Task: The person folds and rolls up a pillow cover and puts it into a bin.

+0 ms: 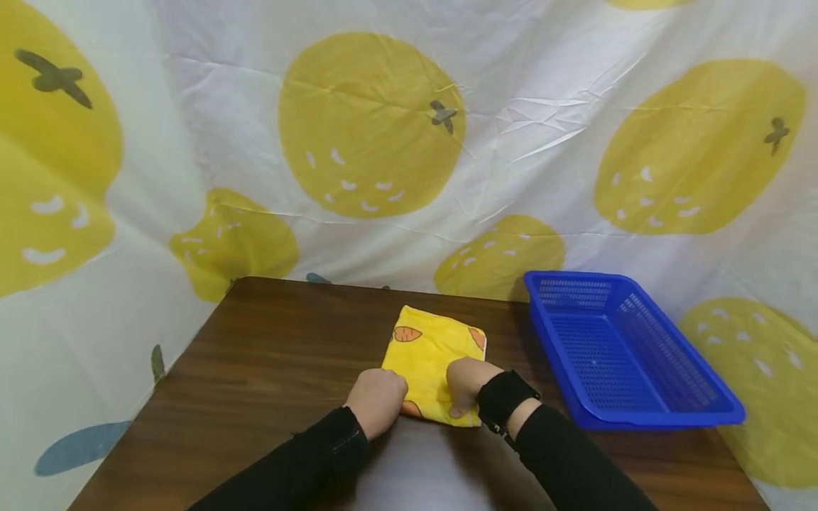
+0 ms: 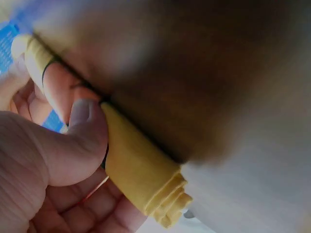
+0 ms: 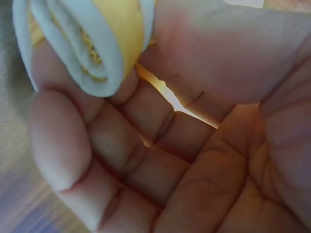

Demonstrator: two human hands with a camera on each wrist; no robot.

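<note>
Fruit-print fabric [image 1: 524, 163] hung behind a dark wood-look table [image 1: 307, 341], wrinkles and all. Near the middle of that table was a yellow cloth [image 1: 434, 348], with both hands clamped on its near end: left hand [image 1: 377, 401] at one corner, right hand [image 1: 469, 383] at the other. Left wrist cam had the thumb on top and fingers underneath, so I'd guess the pinch was there to keep the layers lined up. Blue basket [image 1: 671, 419] sat off to the right, just beside the work, probably so it was in reach but out of the way. Cloth-wise: bright yellow, orange carrots printed on it, roughly rectangular, whitish edging on the right. Up close it was stacked folds, kinda curled-looking at the right hand's end.
</note>
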